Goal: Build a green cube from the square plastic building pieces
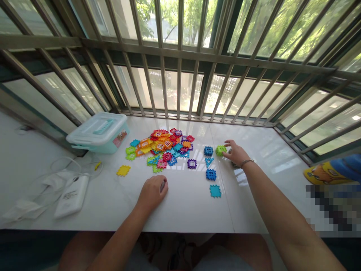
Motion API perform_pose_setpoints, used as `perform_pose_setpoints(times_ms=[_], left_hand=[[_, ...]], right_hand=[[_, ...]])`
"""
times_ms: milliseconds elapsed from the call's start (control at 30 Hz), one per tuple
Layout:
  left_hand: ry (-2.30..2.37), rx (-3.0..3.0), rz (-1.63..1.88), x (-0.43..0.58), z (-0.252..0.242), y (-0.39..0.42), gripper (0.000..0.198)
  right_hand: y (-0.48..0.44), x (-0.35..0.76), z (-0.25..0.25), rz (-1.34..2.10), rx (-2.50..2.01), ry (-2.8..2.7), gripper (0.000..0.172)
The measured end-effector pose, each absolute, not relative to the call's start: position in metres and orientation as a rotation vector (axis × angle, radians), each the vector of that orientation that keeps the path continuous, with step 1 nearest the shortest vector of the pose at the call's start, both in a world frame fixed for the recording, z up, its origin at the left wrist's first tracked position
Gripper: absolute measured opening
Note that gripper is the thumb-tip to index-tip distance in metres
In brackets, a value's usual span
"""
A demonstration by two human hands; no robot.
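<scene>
Lime-green plastic meets the right hand: its thumb and fingers stand parted at the right side of a notched block, the thumb touching the near corner; whether they grip it I cannot tell. The block is on the white tabletop, roughly square in outline, showing no clear long axis; its toothed left side faces a dark blue block just beside it. Nearer the person, a blue triangle, a blue window piece and a light blue square continue a line running towards the barred window. The left hand rests with fingers loosely curled, contents hidden, near a colourful heap. Farther left stands a lidded tub.
</scene>
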State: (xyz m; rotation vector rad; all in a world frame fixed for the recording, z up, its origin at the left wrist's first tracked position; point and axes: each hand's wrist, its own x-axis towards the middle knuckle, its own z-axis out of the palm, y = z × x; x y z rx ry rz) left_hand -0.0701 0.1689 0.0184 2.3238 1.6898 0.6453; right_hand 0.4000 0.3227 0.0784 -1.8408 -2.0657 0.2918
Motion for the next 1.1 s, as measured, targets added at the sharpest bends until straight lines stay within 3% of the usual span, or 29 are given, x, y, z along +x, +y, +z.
perform_pose_setpoints(times_ms=[1100], left_hand=[[1.7, 2.321, 0.662, -0.07, 0.017, 0.169, 0.008]], right_hand=[[0.317, 0.401, 0.091, 0.118, -1.797, -2.298, 0.056]])
